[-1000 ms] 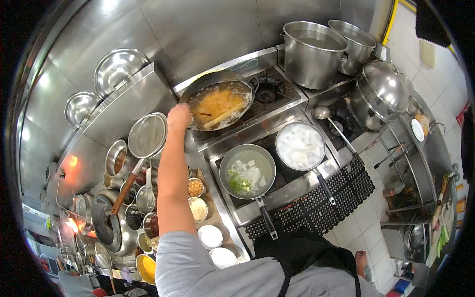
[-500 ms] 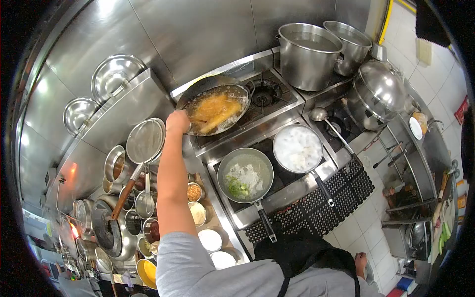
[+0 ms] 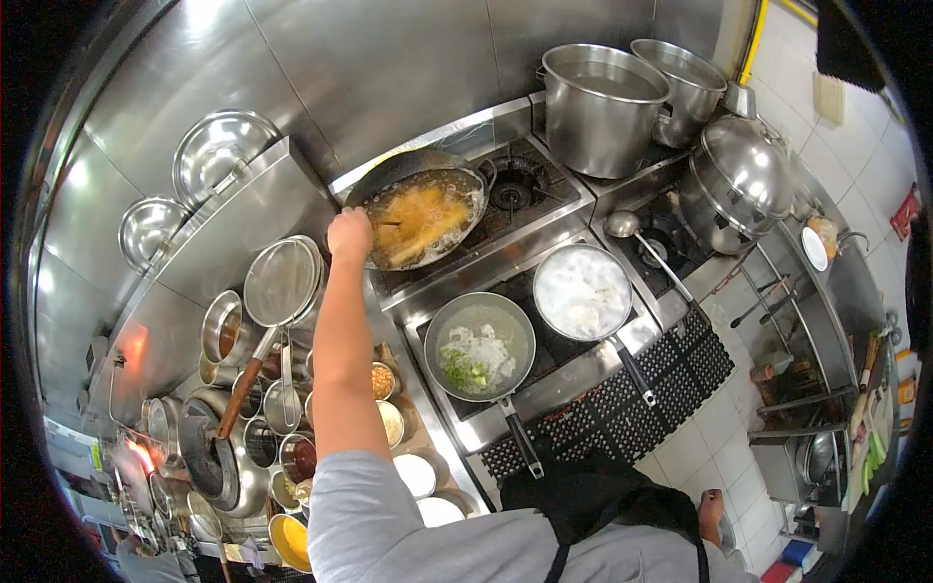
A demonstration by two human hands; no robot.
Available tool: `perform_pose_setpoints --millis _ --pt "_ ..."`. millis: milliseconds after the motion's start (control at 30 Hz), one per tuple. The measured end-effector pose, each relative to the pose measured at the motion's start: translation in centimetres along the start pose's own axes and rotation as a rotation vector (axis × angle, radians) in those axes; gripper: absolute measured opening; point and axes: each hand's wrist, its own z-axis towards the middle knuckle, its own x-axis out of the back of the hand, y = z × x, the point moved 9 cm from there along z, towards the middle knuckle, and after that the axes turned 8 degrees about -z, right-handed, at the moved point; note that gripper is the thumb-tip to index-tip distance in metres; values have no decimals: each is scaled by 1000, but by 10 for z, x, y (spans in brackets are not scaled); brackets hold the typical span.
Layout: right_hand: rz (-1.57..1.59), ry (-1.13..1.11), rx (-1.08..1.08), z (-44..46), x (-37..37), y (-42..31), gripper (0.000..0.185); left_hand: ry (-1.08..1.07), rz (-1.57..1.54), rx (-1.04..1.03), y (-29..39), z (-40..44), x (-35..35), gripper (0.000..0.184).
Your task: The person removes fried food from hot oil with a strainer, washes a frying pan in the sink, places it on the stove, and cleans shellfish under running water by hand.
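Observation:
My left hand (image 3: pixel 350 233) is closed beside the left rim of a dark wok (image 3: pixel 364 185), at the far end of my stretched arm. A thin brown stick-like tool (image 3: pixel 387 223) reaches from it over the oil; its exact kind is too small to tell. Golden, elongated food pieces (image 3: pixel 420 216) lie in bubbling oil in the wok. My right hand (image 3: pixel 711 507) hangs low at my side, well away from the stove, its fingers not clear. Nearer me sit a pan (image 3: pixel 439 325) with pale food and chopped greens, and a pan of white foaming liquid (image 3: pixel 583 290).
Tall stock pots (image 3: pixel 603 117) and a lidded steamer pot (image 3: pixel 743 175) stand at the back right. A ladle (image 3: pixel 637 233) lies by a burner. Strainers (image 3: pixel 282 282) and several ingredient containers (image 3: pixel 416 474) crowd the left. A perforated black mat (image 3: pixel 622 398) lies along the stove front.
My left hand has shifted slightly down and left at the wok's rim, and the stick-like tool now shows more plainly. My right hand is nearly still.

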Motion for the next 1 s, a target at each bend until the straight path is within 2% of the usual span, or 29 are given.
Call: perform_pose_setpoints --millis 100,200,400,500,567,700,767,800,900,1000 --pt "-44 9 49 4 0 -3 24 0 -11 -6 7 1 11 21" --pt "120 -73 -67 10 -24 28 24 -34 6 -32 15 5 11 22" --pt "36 -46 -77 1 -11 7 23 15 41 -55 18 4 -12 22" --pt "114 -93 -156 10 -31 32 24 -11 7 -23 19 3 -12 22" --pt "100 -83 -120 12 -33 35 25 -17 -21 24 27 -4 6 21" --pt "23 -74 -50 8 -24 24 27 -18 44 -49 25 2 -19 22" --pt "10 -75 -84 8 -25 25 27 -12 56 -67 25 2 -24 21" --pt "3 -76 -102 7 -24 25 28 -32 23 -66 23 3 -27 21" --pt "-59 39 23 3 -12 12 28 -99 -48 -76 18 11 -34 20" --pt "-31 -29 -24 -3 -5 4 27 -174 -70 -84 16 20 -28 21"
